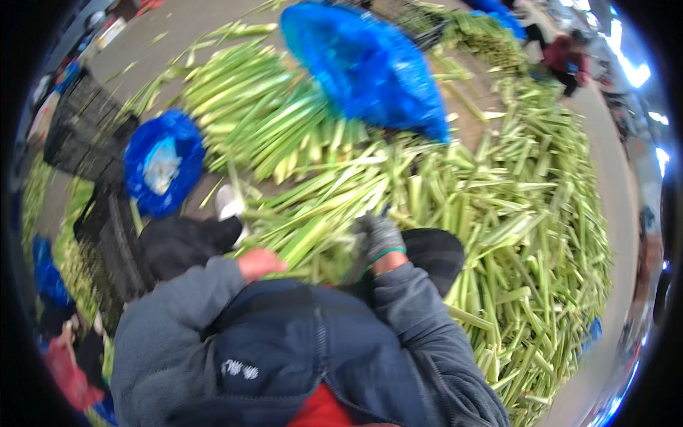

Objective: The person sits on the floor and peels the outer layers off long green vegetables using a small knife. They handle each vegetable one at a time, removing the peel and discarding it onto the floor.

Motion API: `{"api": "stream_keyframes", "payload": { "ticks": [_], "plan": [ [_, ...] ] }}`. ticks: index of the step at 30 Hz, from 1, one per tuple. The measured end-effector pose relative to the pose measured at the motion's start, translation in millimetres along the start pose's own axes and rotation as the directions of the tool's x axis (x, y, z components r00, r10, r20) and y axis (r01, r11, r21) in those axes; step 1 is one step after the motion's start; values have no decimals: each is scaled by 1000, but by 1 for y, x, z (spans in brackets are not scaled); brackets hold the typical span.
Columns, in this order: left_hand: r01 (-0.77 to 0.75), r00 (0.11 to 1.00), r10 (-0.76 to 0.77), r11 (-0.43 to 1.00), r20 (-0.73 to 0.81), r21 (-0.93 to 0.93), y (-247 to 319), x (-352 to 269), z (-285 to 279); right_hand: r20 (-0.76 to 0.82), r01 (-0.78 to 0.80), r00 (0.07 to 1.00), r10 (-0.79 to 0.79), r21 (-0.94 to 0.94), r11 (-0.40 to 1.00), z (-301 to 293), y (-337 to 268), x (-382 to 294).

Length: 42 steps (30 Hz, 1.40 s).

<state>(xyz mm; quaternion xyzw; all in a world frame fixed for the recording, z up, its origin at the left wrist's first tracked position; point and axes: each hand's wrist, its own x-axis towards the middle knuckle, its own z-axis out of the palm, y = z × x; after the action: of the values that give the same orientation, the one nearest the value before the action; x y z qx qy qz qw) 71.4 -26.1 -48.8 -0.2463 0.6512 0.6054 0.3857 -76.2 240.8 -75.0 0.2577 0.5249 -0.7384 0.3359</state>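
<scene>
My bare left hand (262, 264) lies low at the lap, against a long pale-green leafy stalk (307, 243); its fingers are partly hidden, so its hold is unclear. To its right, my right hand (378, 235) wears a grey glove with a green cuff. Its fingers are curled and blurred, and a small dark bluish tip shows beside them; what it holds cannot be told. Beyond both hands lie loose green stalks (341, 187). Farther off, neater rows of trimmed stalks (240, 101) rest partly beneath a large blue plastic bag (368, 69).
A blue bag-lined container (163, 163) stands at the left, near black plastic crates (88, 123). A broad heap of stripped leaves and stalks (533, 256) spreads along the right. One person in dark red (568, 58) is at the upper right; pink-red clothing (69, 368) shows at the lower left.
</scene>
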Motion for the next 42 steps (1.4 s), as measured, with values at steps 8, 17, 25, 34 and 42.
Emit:
{"api": "stream_keyframes", "payload": {
  "ticks": [8, 17, 25, 34, 42],
  "plan": [
    [-459, 882, 471, 853, 11, 249, 50, -37, 18, 72, 34, 997, -35, 16, 999, 4, -9, -7],
    [-599, 741, 664, 588, 98, 543, 71, -13, 12, 248, 420, 861, -444, 148, 896, 33, -71, -68],
    [-809, 542, 833, 552, -108, 200, 123, -9, 50, 208, 473, 860, -466, 18, 881, 76, -45, -95],
    [-755, 656, 732, 633, -183, -174, 120, -9, 50, 295, 464, 856, -425, -75, 883, 83, -48, -97],
    [-611, 791, 561, 728, -243, -309, 133, -11, 26, 172, 456, 876, -451, 8, 890, 65, -55, -94]
  ]
}}
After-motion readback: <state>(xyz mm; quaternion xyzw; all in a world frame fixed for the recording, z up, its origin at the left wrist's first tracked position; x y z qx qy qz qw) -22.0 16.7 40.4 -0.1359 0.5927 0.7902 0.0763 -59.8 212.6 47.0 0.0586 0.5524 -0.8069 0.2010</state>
